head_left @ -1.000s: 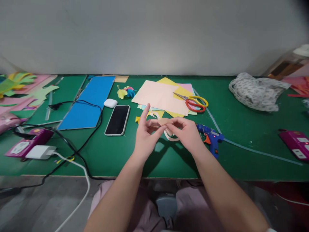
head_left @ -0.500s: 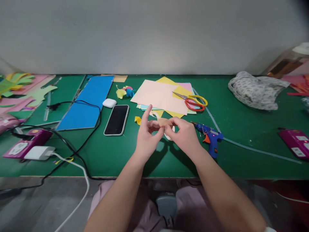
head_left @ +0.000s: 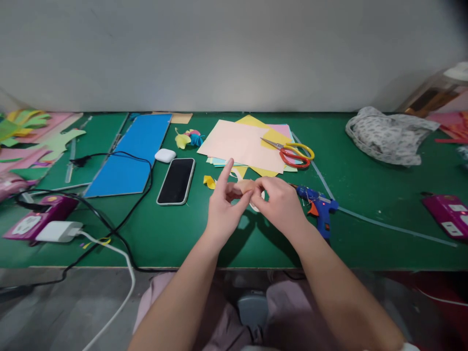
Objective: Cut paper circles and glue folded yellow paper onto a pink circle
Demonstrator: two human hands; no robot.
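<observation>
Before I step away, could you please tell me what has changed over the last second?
The left hand has shifted slightly right, uncovering more of the yellow curl. Less of the pale paper shows below the hands. Nothing was visibly taken up or let go; the right hand also still pinches the paper. The phone, scissors and glue gun stayed put.

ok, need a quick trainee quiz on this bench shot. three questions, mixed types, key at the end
1. Which item rests partly on the paper stack?
a) phone
b) scissors
c) white case

2. True or false: the left hand and the right hand both pinch the pale paper piece.

3. Fill in the colour: the blue glue gun has an ____ trigger.

Key: 1. b; 2. true; 3. orange
</observation>
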